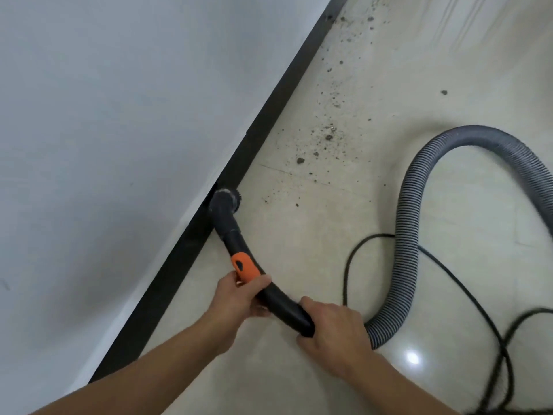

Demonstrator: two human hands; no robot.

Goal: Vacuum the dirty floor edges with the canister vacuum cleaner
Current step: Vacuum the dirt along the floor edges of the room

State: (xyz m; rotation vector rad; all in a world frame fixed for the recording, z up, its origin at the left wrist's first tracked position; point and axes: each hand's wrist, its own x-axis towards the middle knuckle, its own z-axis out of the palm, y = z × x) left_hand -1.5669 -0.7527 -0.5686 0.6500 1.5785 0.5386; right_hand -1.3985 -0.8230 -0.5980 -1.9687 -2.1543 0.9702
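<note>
Along the floor edge, where pale tile meets skirting:

Round brush nozzle (225,202): black plastic, dusty grey on its rim, with short dark bristles showing at its right side. It is set against the skirting board (257,130), a flat black strip, and sits down on the floor.

Handle tube (281,304): smooth black plastic, rigid and bowed, running from the nozzle's socket back toward the person.

Orange collar (244,266): a matte plastic sleeve with a dark oval slot, fitted round the tube's forward part.

Left hand (239,295): fingers and thumb are curled round the tube just behind the orange collar, the thumb touching the collar's lower edge.

Right hand (329,327): fingers are wrapped round the tube's rear end, where it joins the hose.

Hose (411,229): grey, ribbed and flexible. It rises from the right hand in a tall arch over the floor and leaves at the right edge.

Power cord (346,277): thin, black and round, lying in loose loops on the floor beside and beneath the hose.

Floor (269,384): glossy cream tile, with one bright lamp reflection near the right forearm.

Dirt (326,136): dark crumbs and fine grit, scattered in a band beside the skirting ahead of the nozzle, with a few lone clods farther out.

Wall (119,115): flat, matte, grey-white.
</note>
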